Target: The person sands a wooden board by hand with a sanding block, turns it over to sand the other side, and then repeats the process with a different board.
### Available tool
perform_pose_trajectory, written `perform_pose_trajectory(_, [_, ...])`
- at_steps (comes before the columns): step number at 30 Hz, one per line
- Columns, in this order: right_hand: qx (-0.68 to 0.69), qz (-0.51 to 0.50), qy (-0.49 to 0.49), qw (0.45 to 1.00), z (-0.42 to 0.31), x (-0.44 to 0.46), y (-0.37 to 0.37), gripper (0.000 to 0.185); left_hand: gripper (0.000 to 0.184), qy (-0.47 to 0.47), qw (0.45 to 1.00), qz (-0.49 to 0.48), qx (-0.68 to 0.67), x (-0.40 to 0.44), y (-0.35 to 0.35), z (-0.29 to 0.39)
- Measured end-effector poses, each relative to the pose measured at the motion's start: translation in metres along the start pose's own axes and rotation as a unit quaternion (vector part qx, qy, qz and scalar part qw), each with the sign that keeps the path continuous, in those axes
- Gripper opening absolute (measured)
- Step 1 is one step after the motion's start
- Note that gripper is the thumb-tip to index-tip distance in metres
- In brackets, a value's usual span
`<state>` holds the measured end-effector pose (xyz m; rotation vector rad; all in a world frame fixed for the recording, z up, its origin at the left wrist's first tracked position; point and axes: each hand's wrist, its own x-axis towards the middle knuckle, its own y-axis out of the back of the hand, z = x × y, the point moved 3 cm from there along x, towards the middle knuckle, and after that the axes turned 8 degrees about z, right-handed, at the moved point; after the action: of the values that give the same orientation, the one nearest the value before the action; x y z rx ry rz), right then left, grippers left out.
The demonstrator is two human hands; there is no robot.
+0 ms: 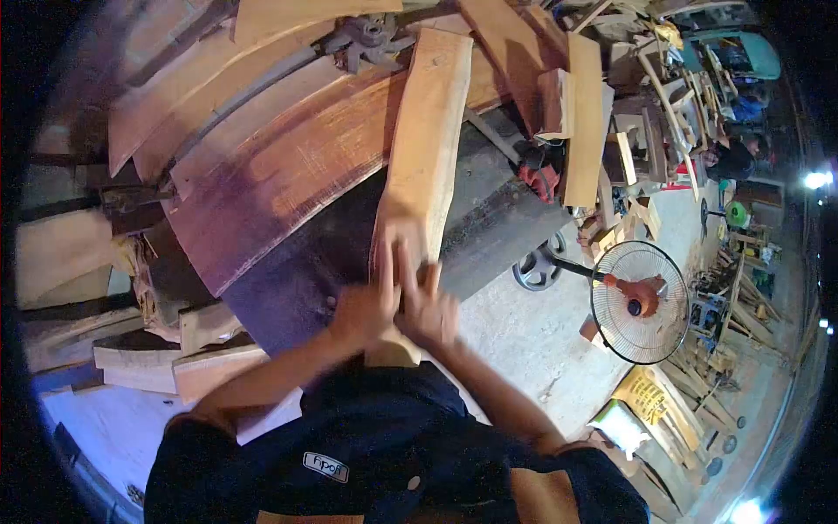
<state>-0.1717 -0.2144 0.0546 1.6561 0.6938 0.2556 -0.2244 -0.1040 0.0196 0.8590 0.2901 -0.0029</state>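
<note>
Head view: one long, pale-yellow wooden board (429, 122) lies before me across a dark, flat tabletop (292, 301), near end by my shirt. My left hand (365, 310) and right hand (430, 316) are close together over its near part; fingers blurred, some extended forward, whether pinching anything I cannot tell.

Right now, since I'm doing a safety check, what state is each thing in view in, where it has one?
Long pale wooden plank: in one piece, over the dark flat surface.
Left hand: at the plank, blurred; grip unclear.
Right hand: beside the left, blurred; grip unclear.
Round wire-caged fan with orange hub: spinning or stopped, cannot tell.
Red-and-black tool: on or off, cannot tell.
Bright white lamp: lit.
</note>
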Motion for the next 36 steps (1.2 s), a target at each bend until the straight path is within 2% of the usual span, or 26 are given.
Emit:
perform_pose_trajectory(2, [0.001, 0.072, 0.024, 0.997, 0.017, 0.06, 0.01, 0.087, 0.087, -0.049, 0.992, 0.098, -0.056, 0.062, 0.035, 0.002])
perform_pose_trajectory(4, [-0.01, 0.12, 0.011, 0.993, 0.032, 0.129, 0.021, 0.088, 0.081, 0.024, 0.998, 0.052, -0.018, 0.135, 0.062, 0.002])
perform_pose_trajectory(5, [-0.026, 0.133, 0.002, 0.991, 0.036, 0.161, 0.032, 0.088, 0.075, -0.106, 0.971, 0.206, -0.066, 0.172, 0.06, -0.008])
perform_pose_trajectory(7, [0.018, 0.172, -0.012, 0.985, 0.046, 0.218, 0.054, 0.092, 0.07, -0.165, 0.945, 0.279, 0.047, 0.25, 0.081, -0.014])
perform_pose_trajectory(8, [-0.007, 0.191, -0.011, 0.981, 0.053, 0.243, 0.058, 0.094, 0.067, -0.137, 0.967, 0.211, 0.037, 0.276, 0.096, -0.009])
perform_pose_trajectory(9, [0.036, 0.159, -0.047, 0.986, 0.054, 0.261, 0.067, 0.099, 0.065, -0.109, 0.983, 0.144, 0.028, 0.29, 0.112, -0.003])
perform_pose_trajectory(11, [0.06, 0.159, -0.049, 0.984, 0.054, 0.269, 0.068, 0.107, 0.065, -0.111, 0.982, 0.15, 0.016, 0.292, 0.116, -0.001])
perform_pose_trajectory(12, [0.033, 0.173, -0.042, 0.983, 0.049, 0.254, 0.067, 0.112, 0.064, -0.107, 0.983, 0.152, 0.004, 0.287, 0.115, -0.002])
perform_pose_trajectory(13, [0.006, 0.188, -0.033, 0.982, 0.04, 0.234, 0.064, 0.116, 0.063, -0.132, 0.974, 0.169, 0.074, 0.27, 0.108, -0.005])
perform_pose_trajectory(14, [0.043, 0.162, -0.055, 0.984, 0.036, 0.211, 0.052, 0.127, 0.065, -0.163, 0.955, 0.236, 0.071, 0.253, 0.091, -0.016])
perform_pose_trajectory(15, [0.041, 0.147, -0.061, 0.986, 0.024, 0.174, 0.045, 0.118, 0.068, -0.157, 0.964, 0.209, 0.058, 0.209, 0.082, -0.015])
perform_pose_trajectory(16, [0.052, 0.149, -0.036, 0.987, 0.021, 0.14, 0.021, 0.105, 0.071, -0.08, 0.985, 0.149, 0.022, 0.161, 0.059, -0.019])
perform_pose_trajectory(17, [0.055, 0.1, -0.034, 0.993, 0.009, 0.097, 0.01, 0.094, 0.072, -0.105, 0.979, 0.169, 0.03, 0.104, 0.053, -0.017])
perform_pose_trajectory(18, [0.016, 0.107, -0.002, 0.994, -0.002, 0.051, -0.004, 0.087, 0.076, -0.052, 0.993, 0.102, 0.012, 0.055, 0.046, -0.012])
perform_pose_trajectory(19, [0.07, 0.095, 0.021, 0.993, -0.011, 0.012, -0.019, 0.085, 0.076, -0.112, 0.979, 0.171, -0.001, 0.011, 0.016, -0.026])
perform_pose_trajectory(20, [0.065, 0.091, 0.046, 0.993, -0.021, -0.024, -0.027, 0.084, 0.076, -0.027, 0.995, 0.097, -0.003, -0.031, -0.003, -0.027])
perform_pose_trajectory(21, [0.086, 0.014, 0.026, 0.996, -0.027, -0.05, -0.037, 0.086, 0.078, 0.006, 0.996, 0.088, -0.004, -0.064, -0.012, -0.026])
perform_pose_trajectory(22, [0.084, 0.042, 0.053, 0.994, -0.033, -0.068, -0.04, 0.084, 0.08, -0.029, 0.99, 0.136, -0.031, -0.086, -0.017, -0.026])
perform_pose_trajectory(25, [0.106, 0.035, 0.067, 0.992, -0.035, -0.062, -0.029, 0.084, 0.082, -0.007, 0.995, 0.095, -0.014, -0.082, -0.009, -0.018])
perform_pose_trajectory(28, [0.032, 0.043, 0.051, 0.997, -0.027, -0.002, -0.016, 0.087, 0.085, 0.022, 0.997, 0.062, 0.038, -0.017, 0.019, -0.016])
perform_pose_trajectory(29, [0.028, 0.055, 0.045, 0.997, -0.019, 0.026, -0.008, 0.087, 0.085, -0.03, 0.991, 0.127, 0.029, 0.014, 0.018, -0.026])
perform_pose_trajectory(31, [0.042, 0.094, 0.038, 0.994, -0.004, 0.085, 0.009, 0.085, 0.086, -0.113, 0.978, 0.173, 0.027, 0.076, 0.046, -0.028])
perform_pose_trajectory(32, [0.06, 0.109, 0.014, 0.992, 0.003, 0.117, 0.018, 0.086, 0.086, -0.038, 0.991, 0.129, 0.011, 0.11, 0.064, -0.019])
perform_pose_trajectory(33, [0.031, 0.135, 0.008, 0.99, 0.006, 0.144, 0.033, 0.087, 0.079, -0.005, 0.995, 0.101, -0.006, 0.143, 0.082, -0.012])
perform_pose_trajectory(35, [0.052, 0.125, -0.02, 0.991, 0.02, 0.196, 0.056, 0.095, 0.077, -0.119, 0.973, 0.197, -0.005, 0.221, 0.089, -0.024])
perform_pose_trajectory(36, [0.035, 0.147, -0.024, 0.988, 0.028, 0.222, 0.059, 0.104, 0.075, -0.078, 0.986, 0.144, 0.003, 0.241, 0.107, -0.013])
